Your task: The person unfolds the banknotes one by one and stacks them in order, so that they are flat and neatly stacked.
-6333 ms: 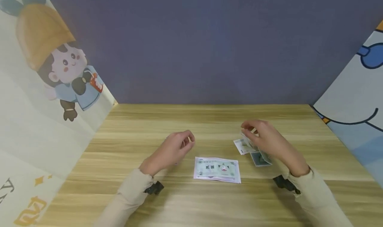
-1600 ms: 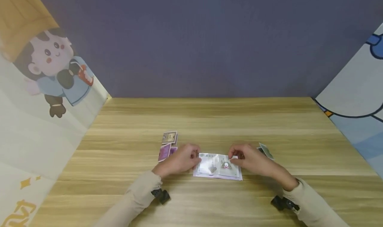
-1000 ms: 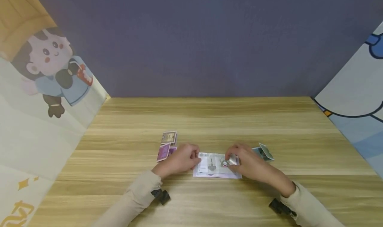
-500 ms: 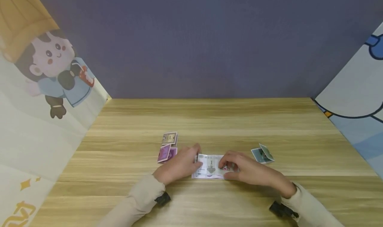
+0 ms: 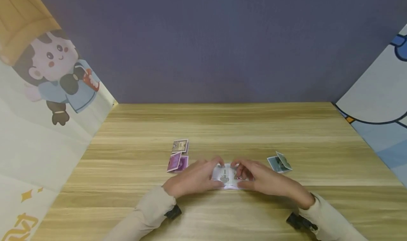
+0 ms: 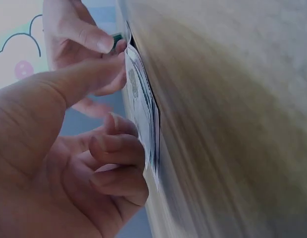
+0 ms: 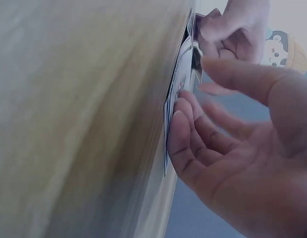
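Observation:
A stack of toy banknotes [image 5: 226, 180] lies on the wooden table, a creased note marked 1 on top and a lilac edge showing beneath. My left hand [image 5: 195, 177] rests over its left part, thumb near the front edge and index finger near the back. Over the right part lies my right hand [image 5: 264, 179], thumb and index finger spread. In the left wrist view, the left hand's bent fingertips [image 6: 121, 124] touch the notes [image 6: 138, 94]. The right wrist view shows the right hand's fingers [image 7: 183, 129] pressing on the stack, with its thumb held apart.
Folded purple notes [image 5: 178, 162] and a brownish folded note [image 5: 180, 146] lie left of the hands. A folded dark green note [image 5: 279, 162] stands partly open on the right. A dark blue-grey wall [image 5: 222, 46] closes the table's back.
A note marked 1 has been unfolded and flattened onto the stack, where a green note marked 2 showed earlier. My left hand has just moved right over the stack; the right moved left.

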`<state>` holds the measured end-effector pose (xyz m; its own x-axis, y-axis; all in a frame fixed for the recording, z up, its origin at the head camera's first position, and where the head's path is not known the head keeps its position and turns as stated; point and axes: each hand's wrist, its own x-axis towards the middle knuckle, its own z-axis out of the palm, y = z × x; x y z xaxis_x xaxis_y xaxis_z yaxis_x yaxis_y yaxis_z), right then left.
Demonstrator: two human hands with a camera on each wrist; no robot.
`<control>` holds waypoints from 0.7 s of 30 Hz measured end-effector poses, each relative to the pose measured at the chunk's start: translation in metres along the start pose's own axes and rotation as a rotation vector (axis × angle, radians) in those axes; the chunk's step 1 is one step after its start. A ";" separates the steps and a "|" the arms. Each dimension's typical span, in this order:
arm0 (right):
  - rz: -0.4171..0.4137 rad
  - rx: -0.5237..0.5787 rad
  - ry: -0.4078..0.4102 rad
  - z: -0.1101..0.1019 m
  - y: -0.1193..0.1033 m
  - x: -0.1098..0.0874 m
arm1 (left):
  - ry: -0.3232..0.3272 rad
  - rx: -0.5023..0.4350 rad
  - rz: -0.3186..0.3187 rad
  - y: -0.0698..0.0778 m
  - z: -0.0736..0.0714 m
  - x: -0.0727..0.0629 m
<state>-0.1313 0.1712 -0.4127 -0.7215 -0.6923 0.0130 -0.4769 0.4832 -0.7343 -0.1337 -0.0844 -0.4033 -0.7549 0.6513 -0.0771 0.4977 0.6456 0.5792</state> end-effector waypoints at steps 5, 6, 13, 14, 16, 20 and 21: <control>0.014 -0.009 0.002 0.001 -0.002 0.001 | -0.050 0.010 0.014 0.001 0.001 -0.003; 0.012 -0.019 -0.001 0.002 -0.003 0.001 | -0.049 0.009 0.014 0.001 0.001 -0.003; 0.002 -0.036 -0.014 0.003 -0.004 0.000 | -0.032 0.010 0.038 0.001 0.001 -0.003; 0.001 -0.029 -0.012 0.004 -0.004 -0.001 | -0.034 0.009 0.050 0.002 0.001 -0.003; -0.002 -0.011 -0.009 0.004 -0.004 0.000 | -0.041 0.019 0.071 0.002 0.002 -0.003; -0.006 -0.020 -0.002 0.005 -0.004 0.000 | -0.050 0.040 0.080 0.001 0.003 -0.003; -0.002 -0.030 -0.002 0.005 -0.005 0.000 | -0.053 0.041 0.072 0.000 0.003 -0.002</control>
<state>-0.1265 0.1662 -0.4129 -0.7192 -0.6947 0.0132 -0.4933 0.4971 -0.7138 -0.1303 -0.0843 -0.4056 -0.6933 0.7162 -0.0802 0.5679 0.6115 0.5509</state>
